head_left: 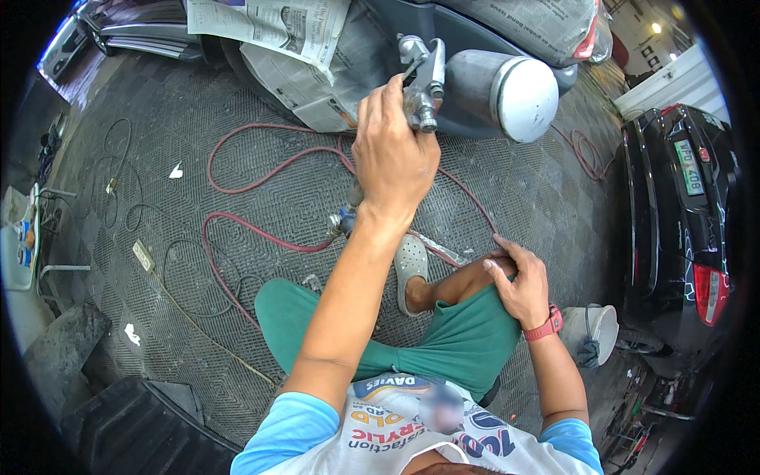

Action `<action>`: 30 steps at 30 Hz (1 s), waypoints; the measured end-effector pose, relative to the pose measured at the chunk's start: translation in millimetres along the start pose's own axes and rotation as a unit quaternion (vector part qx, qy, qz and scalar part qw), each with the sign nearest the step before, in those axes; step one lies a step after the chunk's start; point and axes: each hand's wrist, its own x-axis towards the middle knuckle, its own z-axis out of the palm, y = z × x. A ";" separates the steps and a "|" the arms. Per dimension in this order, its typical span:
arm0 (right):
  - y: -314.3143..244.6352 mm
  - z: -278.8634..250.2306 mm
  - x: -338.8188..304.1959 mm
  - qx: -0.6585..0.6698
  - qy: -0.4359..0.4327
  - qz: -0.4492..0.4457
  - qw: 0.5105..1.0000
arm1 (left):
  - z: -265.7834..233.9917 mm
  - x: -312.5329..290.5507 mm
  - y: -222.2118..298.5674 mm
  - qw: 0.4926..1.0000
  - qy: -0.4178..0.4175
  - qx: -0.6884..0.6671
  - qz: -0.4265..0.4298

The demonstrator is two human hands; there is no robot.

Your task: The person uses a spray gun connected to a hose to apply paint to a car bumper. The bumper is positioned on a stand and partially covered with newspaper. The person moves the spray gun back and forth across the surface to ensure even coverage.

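My left hand [393, 154] is closed around a metal spray gun [427, 79], back of the hand facing up. The gun's large grey cup [475, 83], with a white round end, extends to the right. Just beyond the gun is a dark blue-grey car body panel [467, 28], partly masked with newspaper [301, 87]. How near the nozzle is to the panel I cannot tell. My right hand [520, 281], with a red watch on its wrist, rests on my bent right knee, thumb and fingers apart and holding nothing.
A red air hose [273, 170] loops over the dark textured floor [182, 206] near a blue-and-metal fitting [343, 222]. An extension socket [143, 256] and its cord lie left. A white bucket [603, 332] and a black car [681, 198] stand right; a black panel [142, 419] lies lower left.
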 end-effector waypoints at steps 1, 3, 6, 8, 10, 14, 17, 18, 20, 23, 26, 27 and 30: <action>-0.4 0.0 0.8 -0.002 0.001 -0.003 1.000 | -1.7 2.3 4.8 1.000 -0.023 0.002 -0.007; -0.1 0.6 1.0 -0.003 0.001 -0.004 1.000 | -1.2 1.7 8.3 0.997 -0.069 0.026 -0.004; -0.5 1.2 1.7 0.000 -0.002 -0.002 1.000 | -5.4 2.2 20.4 0.987 -0.149 0.029 -0.047; -2.2 1.2 2.0 -0.003 -0.004 -0.004 1.000 | -7.5 7.4 24.8 0.983 -0.171 0.051 -0.039; -2.4 0.8 1.8 -0.003 -0.005 -0.002 1.000 | -7.7 15.4 26.5 0.982 -0.176 0.073 -0.014; -0.1 1.9 -0.4 0.005 -0.002 -0.001 1.000 | -7.5 35.9 27.5 0.991 -0.104 0.077 0.022; -2.2 -0.2 -0.2 0.002 -0.002 -0.007 1.000 | -7.7 48.1 17.7 0.995 -0.015 0.076 0.070; -2.2 -0.2 0.0 -0.001 -0.001 -0.008 1.000 | -7.2 48.2 13.2 0.995 -0.014 0.074 0.069; -0.5 -0.2 -0.7 -0.008 0.000 -0.009 1.000 | -6.9 45.6 7.3 0.995 -0.014 0.069 0.067; -0.7 0.3 0.4 -0.013 -0.002 -0.003 1.000 | -2.6 22.1 -5.2 0.992 -0.085 0.085 0.037; -2.8 -0.2 1.8 -0.003 -0.012 0.003 1.000 | 10.2 -14.2 -24.0 0.985 -0.151 0.081 0.000; -4.6 0.1 2.6 0.002 -0.013 0.004 1.000 | 13.0 -26.9 -30.8 0.981 -0.173 0.082 -0.013; -6.2 0.3 1.7 0.006 -0.016 0.010 1.000 | 24.2 -66.2 -53.6 0.970 -0.227 0.085 -0.033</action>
